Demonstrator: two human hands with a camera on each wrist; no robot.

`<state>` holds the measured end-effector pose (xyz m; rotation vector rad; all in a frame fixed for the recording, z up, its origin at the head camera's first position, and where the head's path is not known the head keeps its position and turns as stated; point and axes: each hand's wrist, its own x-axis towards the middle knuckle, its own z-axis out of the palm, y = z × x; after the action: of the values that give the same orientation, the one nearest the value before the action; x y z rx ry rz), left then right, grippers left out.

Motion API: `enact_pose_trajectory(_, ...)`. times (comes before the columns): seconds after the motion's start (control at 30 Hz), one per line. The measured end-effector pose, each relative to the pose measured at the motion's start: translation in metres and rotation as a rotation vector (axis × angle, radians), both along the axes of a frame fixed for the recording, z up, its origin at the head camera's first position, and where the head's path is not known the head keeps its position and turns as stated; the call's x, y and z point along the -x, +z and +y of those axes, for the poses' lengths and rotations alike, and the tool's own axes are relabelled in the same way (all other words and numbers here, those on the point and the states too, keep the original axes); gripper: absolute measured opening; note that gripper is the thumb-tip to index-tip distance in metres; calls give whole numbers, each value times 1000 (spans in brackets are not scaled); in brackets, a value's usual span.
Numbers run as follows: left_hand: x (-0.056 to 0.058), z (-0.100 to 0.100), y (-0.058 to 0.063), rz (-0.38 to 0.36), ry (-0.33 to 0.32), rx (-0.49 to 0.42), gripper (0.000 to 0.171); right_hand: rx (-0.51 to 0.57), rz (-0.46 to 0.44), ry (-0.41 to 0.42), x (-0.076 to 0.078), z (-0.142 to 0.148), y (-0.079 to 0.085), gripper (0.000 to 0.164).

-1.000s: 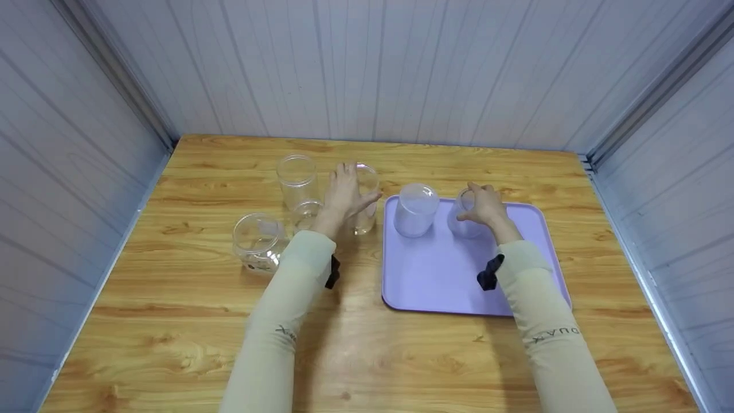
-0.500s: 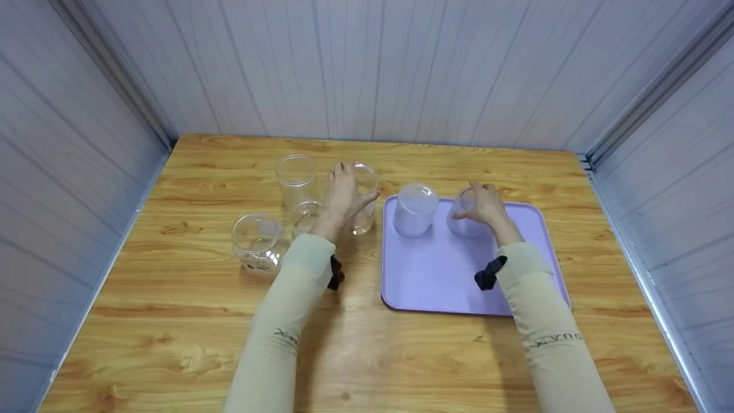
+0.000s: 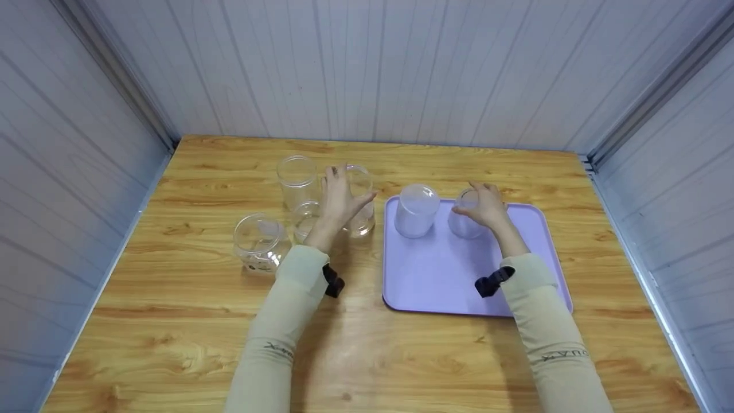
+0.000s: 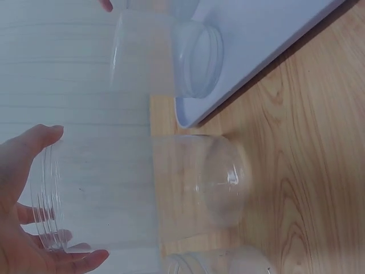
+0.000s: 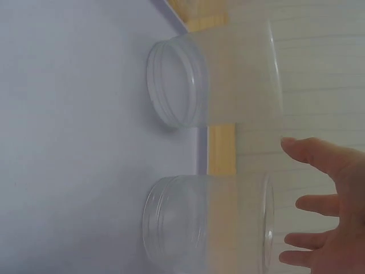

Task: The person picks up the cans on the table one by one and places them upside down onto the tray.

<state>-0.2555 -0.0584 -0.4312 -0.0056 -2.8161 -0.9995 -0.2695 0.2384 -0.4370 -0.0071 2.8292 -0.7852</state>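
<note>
At the left of the tray my left hand (image 3: 339, 198) grips a tall clear jar (image 3: 361, 221) by its threaded rim. Thumb and fingers lie on opposite sides of that rim in the left wrist view, and the jar (image 4: 188, 188) stands on or very near the wood. My right hand (image 3: 487, 203) hovers over a smaller clear jar (image 3: 465, 223), which sits upside down on the purple tray (image 3: 436, 281). The right wrist view shows its fingers (image 5: 311, 240) spread, apart from the jar's upturned base. Beside it on the tray stands another upside-down jar (image 3: 416, 212).
Left of my left hand are another tall clear jar (image 3: 297, 180), a short jar (image 3: 307, 215) partly hidden by the hand, and a wide jar (image 3: 261, 244). All stand on the wooden table (image 3: 367, 355), closed in by pale panel walls (image 3: 367, 69).
My left hand and the tall jar's rim have shifted slightly left. My right hand's fingers have spread a little over the smaller jar, which stays in place.
</note>
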Motion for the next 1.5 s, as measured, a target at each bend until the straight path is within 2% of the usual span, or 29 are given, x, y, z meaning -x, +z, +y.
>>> enact_pose_trajectory(0.2, -8, -2, -3, 65, 33, -71, 88, 109, 75, -1, -8, -3, 0, 71)
enact_pose_trajectory(0.53, -22, -3, 0, 101, 99, -154, 87, 291, 253, -58, -20, -8, -6, 59)
enact_pose_trajectory(0.73, -32, -5, 6, 108, 136, -209, 87, 387, 309, -81, -28, -13, -7, 55)
enact_pose_trajectory(0.97, -44, -9, 12, 158, 125, -287, 86, 505, 339, -113, -37, -21, -6, 50)
enact_pose_trajectory(1.13, -54, -10, 17, 209, 126, -338, 86, 587, 351, -106, -42, -25, -5, 48)
enact_pose_trajectory(1.5, -72, -10, 19, 316, 77, -438, 85, 851, 358, -117, -58, -44, -14, 42)
